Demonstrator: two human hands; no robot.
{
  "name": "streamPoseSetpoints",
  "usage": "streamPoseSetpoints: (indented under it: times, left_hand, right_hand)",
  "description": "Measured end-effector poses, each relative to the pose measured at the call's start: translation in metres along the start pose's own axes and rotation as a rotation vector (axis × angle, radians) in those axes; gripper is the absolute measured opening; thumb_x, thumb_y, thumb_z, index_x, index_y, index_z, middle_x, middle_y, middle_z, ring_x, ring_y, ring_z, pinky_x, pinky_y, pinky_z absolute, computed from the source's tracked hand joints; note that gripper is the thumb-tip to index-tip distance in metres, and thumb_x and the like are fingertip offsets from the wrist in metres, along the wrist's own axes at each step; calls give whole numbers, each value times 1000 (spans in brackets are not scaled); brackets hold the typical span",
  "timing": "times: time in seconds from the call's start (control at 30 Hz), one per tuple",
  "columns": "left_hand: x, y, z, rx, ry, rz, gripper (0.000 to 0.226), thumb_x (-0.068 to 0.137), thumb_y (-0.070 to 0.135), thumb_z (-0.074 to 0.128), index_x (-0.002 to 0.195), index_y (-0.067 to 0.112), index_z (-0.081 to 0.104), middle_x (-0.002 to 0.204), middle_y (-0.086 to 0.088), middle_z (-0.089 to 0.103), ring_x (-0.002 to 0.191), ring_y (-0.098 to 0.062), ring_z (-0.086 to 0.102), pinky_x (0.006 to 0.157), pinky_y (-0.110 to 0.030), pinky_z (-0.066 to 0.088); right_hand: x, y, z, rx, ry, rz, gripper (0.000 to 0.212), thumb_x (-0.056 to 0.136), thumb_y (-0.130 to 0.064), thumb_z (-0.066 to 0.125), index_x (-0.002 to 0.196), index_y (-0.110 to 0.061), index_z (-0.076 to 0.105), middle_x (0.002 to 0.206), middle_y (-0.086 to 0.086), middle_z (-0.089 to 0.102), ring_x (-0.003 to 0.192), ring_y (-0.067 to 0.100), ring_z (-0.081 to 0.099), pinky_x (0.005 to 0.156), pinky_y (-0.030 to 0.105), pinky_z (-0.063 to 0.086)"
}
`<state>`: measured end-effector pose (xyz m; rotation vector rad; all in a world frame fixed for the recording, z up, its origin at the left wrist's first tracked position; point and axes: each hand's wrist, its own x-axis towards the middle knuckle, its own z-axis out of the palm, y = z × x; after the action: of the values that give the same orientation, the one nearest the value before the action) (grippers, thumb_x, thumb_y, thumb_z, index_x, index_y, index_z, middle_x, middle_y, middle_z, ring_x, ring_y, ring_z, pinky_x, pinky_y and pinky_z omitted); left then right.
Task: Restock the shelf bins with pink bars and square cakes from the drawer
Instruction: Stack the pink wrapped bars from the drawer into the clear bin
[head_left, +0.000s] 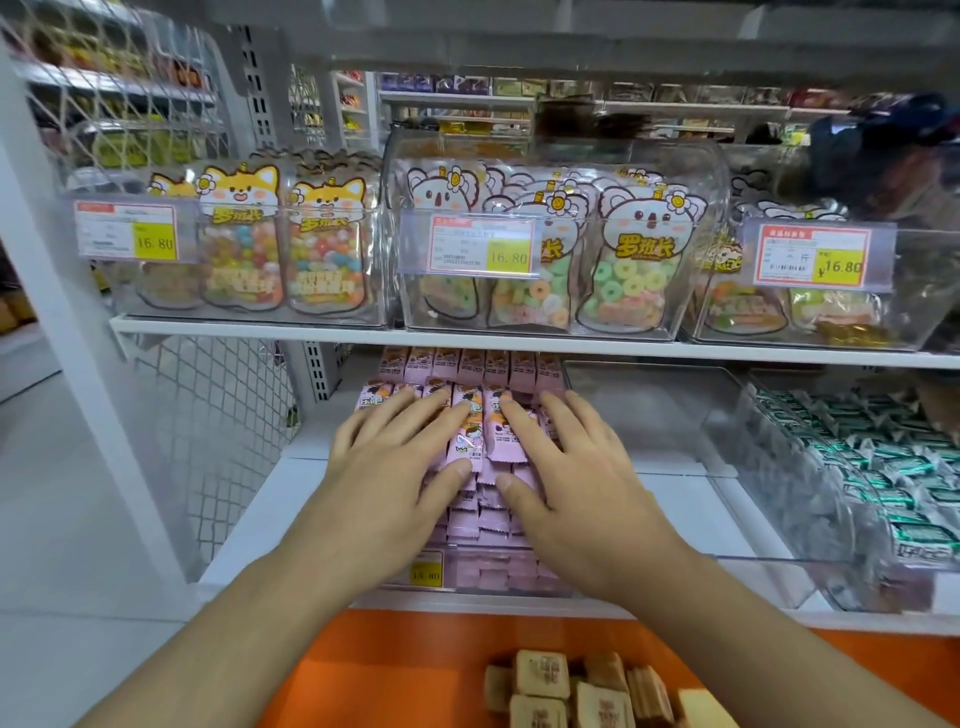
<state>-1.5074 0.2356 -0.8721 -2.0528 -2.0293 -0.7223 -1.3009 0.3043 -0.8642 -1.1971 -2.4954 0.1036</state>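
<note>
At the nearest edge, square cakes (543, 674) in tan wrappers are seen piled in the orange drawer (395, 660), just below the clear bin (519, 577) of pink bars (467, 415). This bin is placed on the lower white shelf (249, 525), and a yellow price tag (427, 573) is fixed on its front. Both hands are laid flat on top of the pink bars, with the fingers straight and spread; nothing is gripped. The left hand (387, 467) is pressed on the left part of the pile and the right hand (576, 467) on the right part, with the thumbs near each other. To the right of the bin, an empty clear bin (649, 415) is found, and beyond it a bin of green-wrapped sweets (883, 467). Above the bin, on the upper shelf (260, 328), clear boxes with bags of coloured candy (628, 260) are lined up.
</note>
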Motion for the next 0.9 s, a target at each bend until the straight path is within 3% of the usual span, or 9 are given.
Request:
streamPoseSetpoints:
  times: [0.27,0.5,0.67,0.9]
  left_hand:
    - [-41,2,-22,-112,33,-11,57,101,61,35,156,45,38,160,34,26,151,9,12,116,-11,-7]
    - [-59,2,-35,-160,24,-54,64,97,65,31,153,39,47,156,29,37,150,0,26,122,-33,17]
    - [-63,5,-39,-183,40,-70,61,98,62,34,152,38,49,152,29,39,148,-1,30,121,-34,20]
    - [-89,8,-33,-238,-30,-79,55,99,57,42,151,39,50,153,28,42,146,4,30,123,-34,25]
  right_hand:
    - [-21,-5,-14,96,4,-11,68,105,-57,38,164,-43,8,174,-8,8,159,11,-10,130,38,6]
    - [-37,-11,-21,160,-128,-50,75,104,-53,47,165,-41,6,172,-22,11,159,11,-10,129,38,6]
    - [-43,-14,-27,194,-139,-31,82,100,-48,56,164,-42,6,170,-26,10,159,10,-9,126,41,11]
    - [-60,-13,-27,181,-88,-86,81,95,-52,54,163,-38,14,170,-21,17,160,13,-2,130,42,13]
